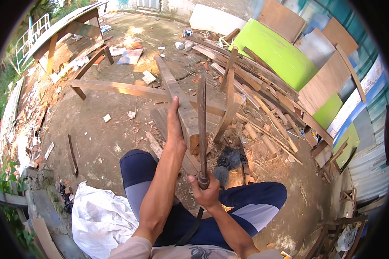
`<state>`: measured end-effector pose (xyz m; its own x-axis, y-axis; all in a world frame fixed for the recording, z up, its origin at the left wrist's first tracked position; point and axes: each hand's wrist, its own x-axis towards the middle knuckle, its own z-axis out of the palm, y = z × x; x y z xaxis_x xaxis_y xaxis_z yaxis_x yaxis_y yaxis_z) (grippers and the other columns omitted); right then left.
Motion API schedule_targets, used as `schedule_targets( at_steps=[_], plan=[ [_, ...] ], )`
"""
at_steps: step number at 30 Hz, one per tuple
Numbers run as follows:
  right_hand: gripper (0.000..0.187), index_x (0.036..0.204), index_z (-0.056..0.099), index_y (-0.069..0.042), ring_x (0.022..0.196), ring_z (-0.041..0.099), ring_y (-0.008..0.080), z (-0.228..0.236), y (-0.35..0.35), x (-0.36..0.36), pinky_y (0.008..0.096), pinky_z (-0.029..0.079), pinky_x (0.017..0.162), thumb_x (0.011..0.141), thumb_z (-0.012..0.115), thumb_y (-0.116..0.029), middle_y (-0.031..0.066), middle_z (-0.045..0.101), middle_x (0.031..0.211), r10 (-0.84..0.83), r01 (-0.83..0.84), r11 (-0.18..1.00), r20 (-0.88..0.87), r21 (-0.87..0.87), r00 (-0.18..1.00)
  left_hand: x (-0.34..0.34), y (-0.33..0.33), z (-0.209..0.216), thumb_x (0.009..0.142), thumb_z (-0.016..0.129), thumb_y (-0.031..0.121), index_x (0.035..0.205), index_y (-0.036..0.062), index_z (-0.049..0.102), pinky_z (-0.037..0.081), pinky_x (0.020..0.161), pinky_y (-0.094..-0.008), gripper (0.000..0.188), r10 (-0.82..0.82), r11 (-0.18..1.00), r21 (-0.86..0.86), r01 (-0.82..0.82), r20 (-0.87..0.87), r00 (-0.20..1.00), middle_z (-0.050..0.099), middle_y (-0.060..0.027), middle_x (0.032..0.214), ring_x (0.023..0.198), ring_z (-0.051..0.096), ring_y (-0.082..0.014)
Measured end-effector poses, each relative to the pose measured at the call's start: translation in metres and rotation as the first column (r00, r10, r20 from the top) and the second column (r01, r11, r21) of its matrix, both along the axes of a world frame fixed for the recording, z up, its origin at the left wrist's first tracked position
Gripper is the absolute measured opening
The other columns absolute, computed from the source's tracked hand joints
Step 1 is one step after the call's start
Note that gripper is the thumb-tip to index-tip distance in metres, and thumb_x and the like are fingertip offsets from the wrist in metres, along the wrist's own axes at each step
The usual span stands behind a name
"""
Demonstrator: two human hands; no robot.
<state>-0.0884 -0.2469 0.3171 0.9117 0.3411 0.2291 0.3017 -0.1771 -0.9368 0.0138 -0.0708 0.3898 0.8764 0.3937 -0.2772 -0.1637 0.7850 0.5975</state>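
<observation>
My left hand (173,125) lies along the left side of a squared wooden beam (181,103) and holds it; most of its fingers are hidden. The beam slopes away from me, its cut near end close to my lap, and crosses over a wooden rail (116,87). My right hand (207,192) is closed round the lower end of a long, narrow, dark-brown tool (202,125). The tool points away from me, just right of the beam's near end. It looks like a blade seen nearly edge-on, but its exact kind cannot be made out.
Rail and legs form a low wooden trestle (227,110). Planks (263,82) are heaped at the right beside a lime-green panel (276,47). A black plastic bag (231,157) lies by my right knee, a white cloth (101,218) at my left. A slanted board structure (65,28) stands far left.
</observation>
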Motion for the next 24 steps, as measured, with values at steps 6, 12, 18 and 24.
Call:
schedule_targets(
  at_steps=[6, 12, 18, 24],
  plan=[
    [0.033, 0.083, 0.059, -0.004, 0.048, 0.052, 0.0124, -0.004, 0.003, 0.004, 0.0318, 0.041, 0.048, 0.093, 0.078, -0.028, 0.0027, 0.05, 0.054, 0.016, -0.016, 1.0, 0.034, -0.002, 0.999, -0.001, 0.0, 0.008, 0.097, 0.063, 0.051, 0.099, 0.0104, 0.064, 0.055, 0.052, -0.0296, 0.041, 0.058, 0.994, -0.084, -0.063, -0.065, 0.996, 0.066, -0.0039, 0.078, 0.059, 0.065, -0.015],
    [0.031, 0.081, 0.055, -0.005, 0.051, 0.047, 0.0108, -0.005, 0.005, 0.004, 0.0306, 0.04, 0.05, 0.092, 0.079, -0.021, 0.0014, 0.048, 0.056, 0.009, -0.009, 1.0, 0.023, 0.004, 1.0, 0.002, 0.004, -0.003, 0.094, 0.064, 0.055, 0.099, 0.0048, 0.064, 0.056, 0.053, -0.0317, 0.05, 0.045, 0.997, -0.056, -0.049, -0.071, 0.996, 0.066, -0.0085, 0.08, 0.061, 0.066, -0.0187],
    [0.03, 0.08, 0.056, -0.005, 0.051, 0.046, 0.009, -0.008, 0.007, 0.005, 0.0301, 0.038, 0.049, 0.092, 0.079, -0.02, 0.0003, 0.046, 0.056, -0.005, 0.004, 1.0, 0.035, 0.029, 0.999, 0.008, 0.008, -0.014, 0.088, 0.068, 0.06, 0.101, -0.0009, 0.061, 0.055, 0.053, -0.0321, 0.063, 0.049, 0.996, -0.067, -0.055, -0.087, 0.995, 0.062, -0.0113, 0.082, 0.063, 0.063, -0.0206],
    [0.03, 0.08, 0.057, -0.003, 0.047, 0.048, 0.0108, -0.011, 0.01, 0.004, 0.0328, 0.037, 0.046, 0.093, 0.077, -0.021, 0.0036, 0.047, 0.053, -0.023, 0.023, 0.999, 0.007, 0.038, 1.0, 0.008, 0.006, -0.018, 0.089, 0.067, 0.058, 0.101, 0.0002, 0.06, 0.055, 0.055, -0.0325, 0.06, 0.046, 0.998, -0.049, -0.05, -0.09, 0.995, 0.063, -0.0107, 0.085, 0.064, 0.062, -0.0198]
  ],
)
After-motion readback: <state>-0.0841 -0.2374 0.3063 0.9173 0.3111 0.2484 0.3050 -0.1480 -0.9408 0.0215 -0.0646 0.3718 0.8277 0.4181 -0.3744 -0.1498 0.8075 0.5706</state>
